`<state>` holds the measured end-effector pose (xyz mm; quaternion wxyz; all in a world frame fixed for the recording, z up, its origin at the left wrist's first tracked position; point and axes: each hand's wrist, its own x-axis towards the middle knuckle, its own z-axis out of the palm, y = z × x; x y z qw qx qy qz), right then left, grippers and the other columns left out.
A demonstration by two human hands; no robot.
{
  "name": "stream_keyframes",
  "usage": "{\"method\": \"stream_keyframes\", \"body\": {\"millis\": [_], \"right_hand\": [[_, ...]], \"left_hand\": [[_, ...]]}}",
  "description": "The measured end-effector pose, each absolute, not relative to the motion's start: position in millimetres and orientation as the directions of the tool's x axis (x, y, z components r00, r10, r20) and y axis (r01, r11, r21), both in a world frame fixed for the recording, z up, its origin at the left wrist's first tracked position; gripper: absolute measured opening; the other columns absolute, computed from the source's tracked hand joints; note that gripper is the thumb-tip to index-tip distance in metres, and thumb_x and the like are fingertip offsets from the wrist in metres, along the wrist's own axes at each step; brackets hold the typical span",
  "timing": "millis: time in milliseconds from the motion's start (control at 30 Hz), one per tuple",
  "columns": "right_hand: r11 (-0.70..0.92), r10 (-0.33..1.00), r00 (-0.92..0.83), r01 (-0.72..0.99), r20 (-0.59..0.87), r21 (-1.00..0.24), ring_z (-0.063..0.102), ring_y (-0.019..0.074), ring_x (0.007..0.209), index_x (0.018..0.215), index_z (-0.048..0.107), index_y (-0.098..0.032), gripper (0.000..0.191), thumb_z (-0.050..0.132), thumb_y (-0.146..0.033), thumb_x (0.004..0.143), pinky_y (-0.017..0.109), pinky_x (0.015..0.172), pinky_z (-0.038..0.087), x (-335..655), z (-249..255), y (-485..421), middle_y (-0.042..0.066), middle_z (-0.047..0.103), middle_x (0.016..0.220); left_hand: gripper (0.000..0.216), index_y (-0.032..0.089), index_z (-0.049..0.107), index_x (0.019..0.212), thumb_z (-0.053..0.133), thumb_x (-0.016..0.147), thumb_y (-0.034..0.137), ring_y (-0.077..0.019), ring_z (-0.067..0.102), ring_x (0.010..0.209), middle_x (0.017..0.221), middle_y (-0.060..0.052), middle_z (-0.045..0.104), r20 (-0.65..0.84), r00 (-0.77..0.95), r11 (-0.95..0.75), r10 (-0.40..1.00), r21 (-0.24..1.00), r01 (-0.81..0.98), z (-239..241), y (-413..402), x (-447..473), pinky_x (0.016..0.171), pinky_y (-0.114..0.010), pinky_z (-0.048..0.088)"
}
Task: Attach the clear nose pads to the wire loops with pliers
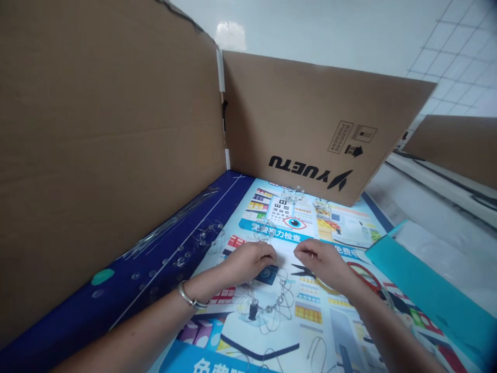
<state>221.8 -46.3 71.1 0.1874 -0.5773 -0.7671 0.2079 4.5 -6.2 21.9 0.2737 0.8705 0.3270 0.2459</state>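
My left hand (250,260) and my right hand (321,260) are close together over a printed poster (341,311) that covers the table. Both have their fingers curled in a pinch, facing each other, and what they hold is too small to make out. A metal bangle (188,296) sits on my left wrist. Just below my hands lies a tangle of thin wire with clear beads (267,305). More clear beads (186,254) lie scattered to the left on the dark blue border.
Tall cardboard walls stand at the left (108,129) and at the back, marked YUETU (310,124). Thin straight wires (174,228) lie along the left wall. A teal sheet (427,290) lies at the right. Small bead clusters (295,196) rest near the back wall.
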Motion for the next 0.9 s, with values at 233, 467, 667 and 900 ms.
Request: {"method": "stream_keyframes", "body": {"millis": [233, 467, 667, 900], "right_hand": [[0.362, 0.911, -0.371, 0.929, -0.182, -0.082, 0.042, 0.0272, 0.113, 0.112, 0.057, -0.023, 0.039, 0.052, -0.035, 0.075, 0.04, 0.093, 0.032, 269.2, 74.2, -69.6, 0.008, 0.055, 0.117], [0.389, 0.894, -0.372, 0.921, -0.25, 0.022, 0.029, 0.0272, 0.125, 0.134, 0.035, -0.025, 0.061, 0.048, -0.031, 0.075, 0.042, 0.1, 0.023, 288.5, 53.0, -79.1, 0.008, 0.038, 0.136], [0.436, 0.893, -0.413, 0.893, -0.179, 0.114, 0.044, 0.0262, 0.103, 0.124, 0.046, -0.023, 0.053, 0.048, -0.021, 0.071, 0.038, 0.085, 0.034, 271.5, 56.5, -73.2, 0.011, 0.052, 0.108], [0.438, 0.899, -0.416, 0.86, -0.136, 0.262, 0.047, 0.0253, 0.086, 0.102, 0.052, -0.019, 0.038, 0.047, -0.014, 0.065, 0.035, 0.072, 0.034, 258.1, 51.0, -75.7, 0.012, 0.051, 0.096]], "left_hand": [[0.015, 0.019, 0.062, 0.081, 0.047, 0.082, 0.016, -0.0125, 0.056, 0.075, 0.079, 0.001, 0.063, 0.239, 0.668, -0.604, 0.705, 0.695, 0.389, 21.0, -6.1, 5.1, 0.068, -0.02, 0.039], [0.015, 0.018, 0.062, 0.081, 0.047, 0.081, 0.015, -0.0116, 0.056, 0.073, 0.078, 0.001, 0.062, 0.244, 0.643, -0.571, 0.726, 0.736, 0.364, 22.3, -6.8, 5.4, 0.067, -0.02, 0.039], [0.016, 0.018, 0.062, 0.079, 0.046, 0.08, 0.014, -0.0109, 0.054, 0.07, 0.076, 0.002, 0.061, 0.235, 0.624, -0.542, 0.746, 0.758, 0.363, 20.2, -5.8, 5.8, 0.065, -0.02, 0.039], [0.016, 0.017, 0.061, 0.076, 0.047, 0.079, 0.012, -0.0102, 0.053, 0.068, 0.073, 0.002, 0.06, 0.247, 0.609, -0.537, 0.754, 0.765, 0.354, 20.1, -5.7, 6.8, 0.063, -0.019, 0.039]]}}
